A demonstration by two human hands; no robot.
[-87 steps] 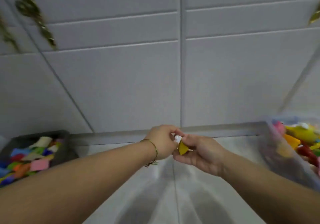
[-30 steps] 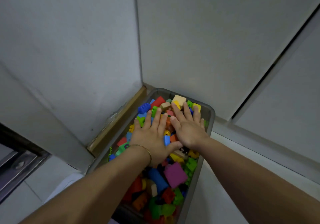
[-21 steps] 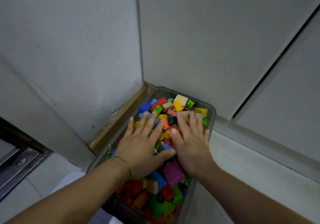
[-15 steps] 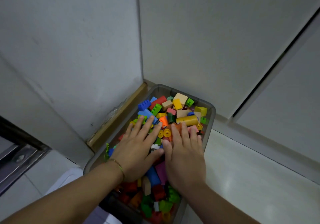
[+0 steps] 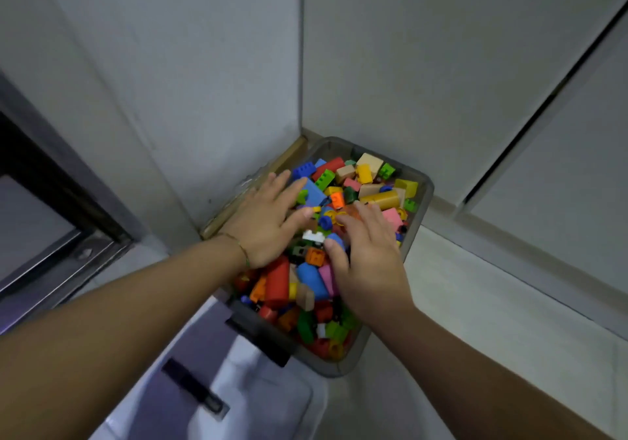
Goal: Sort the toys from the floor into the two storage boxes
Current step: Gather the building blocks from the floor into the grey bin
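Note:
A grey translucent storage box (image 5: 422, 201) stands on the floor in a corner, heaped with several coloured building blocks (image 5: 372, 181). My left hand (image 5: 268, 222) lies flat on the blocks along the box's left side, fingers straight, a thin bracelet at the wrist. My right hand (image 5: 368, 259) rests palm down on the blocks to its right, fingers slightly bent over the pile. Neither hand holds a block. The blocks under both palms are hidden.
White wall panels (image 5: 407, 48) meet in a corner behind the box. A wooden strip (image 5: 255, 188) runs along the left wall's foot. A dark-framed metal sill (image 5: 51, 252) sits at left. A white lid with black latches (image 5: 217, 392) lies below the box. Pale floor (image 5: 475, 320) spreads to the right.
Earlier both hands held a small yellow piece between the two boxes. Over the last second, both palms slid back across the blocks toward me; the left hand has now spread outward to the box's left side.

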